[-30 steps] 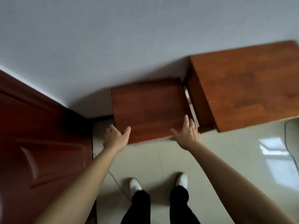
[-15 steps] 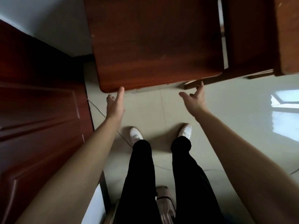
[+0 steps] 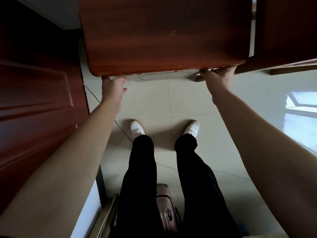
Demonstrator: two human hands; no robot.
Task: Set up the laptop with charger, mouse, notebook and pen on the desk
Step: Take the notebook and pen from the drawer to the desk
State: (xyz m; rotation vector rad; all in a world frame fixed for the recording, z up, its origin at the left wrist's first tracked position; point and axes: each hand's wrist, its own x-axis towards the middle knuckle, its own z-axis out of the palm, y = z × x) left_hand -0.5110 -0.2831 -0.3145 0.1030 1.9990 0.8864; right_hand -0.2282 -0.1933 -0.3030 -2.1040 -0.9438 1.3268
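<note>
1. The reddish-brown wooden table with a flat square top [image 3: 164,35] fills the upper view, and both hands grip its near edge. If it is lifted or dragged from this one edge alone, I judge the far side could tip or scrape the pale glossy tiled floor [image 3: 171,103].
2. The second, darker brown wooden desk [image 3: 288,28] stands just beside the table on the right. A sideways swing could knock the two together.
3. The dark red panelled door [image 3: 37,93] is close on the left, leaving little room for the left elbow.
4. The pink hard-shell suitcase [image 3: 165,208] stands behind the legs. Stepping backward with the load risks a stumble.
5. A thin pale cable [image 3: 96,97] lies on the floor near the left shoe and could snag a foot or a table leg.
6. The left hand [image 3: 112,90] is curled under the left corner of the edge, grasping it. The right hand [image 3: 218,79] clasps the right corner, fingers tucked beneath. Both holds are shallow and could slip.
7. No laptop, charger, mouse, notebook or pen is in view, so their whereabouts cannot be told.
</note>
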